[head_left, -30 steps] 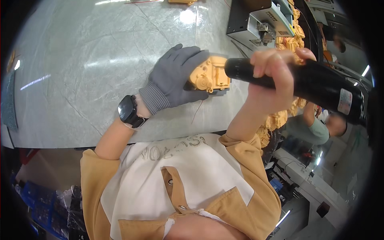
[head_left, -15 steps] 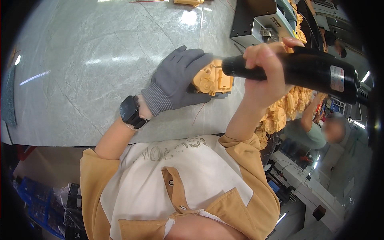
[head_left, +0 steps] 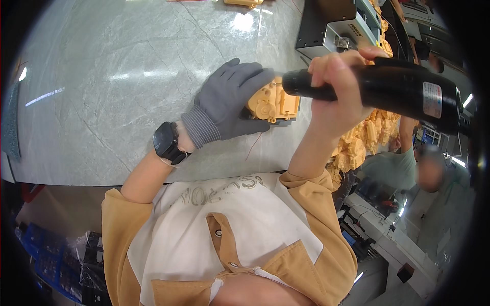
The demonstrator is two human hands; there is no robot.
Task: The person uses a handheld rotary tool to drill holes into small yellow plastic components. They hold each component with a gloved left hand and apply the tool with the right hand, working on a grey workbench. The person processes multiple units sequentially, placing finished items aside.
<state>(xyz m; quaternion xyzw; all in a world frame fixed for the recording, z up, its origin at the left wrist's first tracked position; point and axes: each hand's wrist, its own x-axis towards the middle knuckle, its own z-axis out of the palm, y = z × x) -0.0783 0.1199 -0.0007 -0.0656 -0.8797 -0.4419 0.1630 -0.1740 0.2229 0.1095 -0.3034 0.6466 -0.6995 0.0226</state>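
My left hand [head_left: 232, 99], in a grey knit glove, is closed round the left side of an orange plastic housing [head_left: 273, 104] with a round boss and a rectangular recess. The housing sits on a dark base [head_left: 288, 122] on the table. Bare, my right hand [head_left: 339, 84] wraps round a black electric screwdriver [head_left: 398, 89], held nearly level. Its nose points left over the upper part of the housing, and a thin bit reaches toward it. Whether the bit touches a screw is too small to tell.
Beyond my right arm lies a heap of orange plastic parts [head_left: 357, 143]. A grey-and-black metal box [head_left: 332, 33] stands at the back right. Another orange part [head_left: 244, 2] rests at the far edge of the grey marbled table [head_left: 127, 102]. Another person [head_left: 398, 166] is off to the right.
My hands, the housing and the screwdriver stay almost in place, with only a slight shift of the view. The other person at the right has moved a little.
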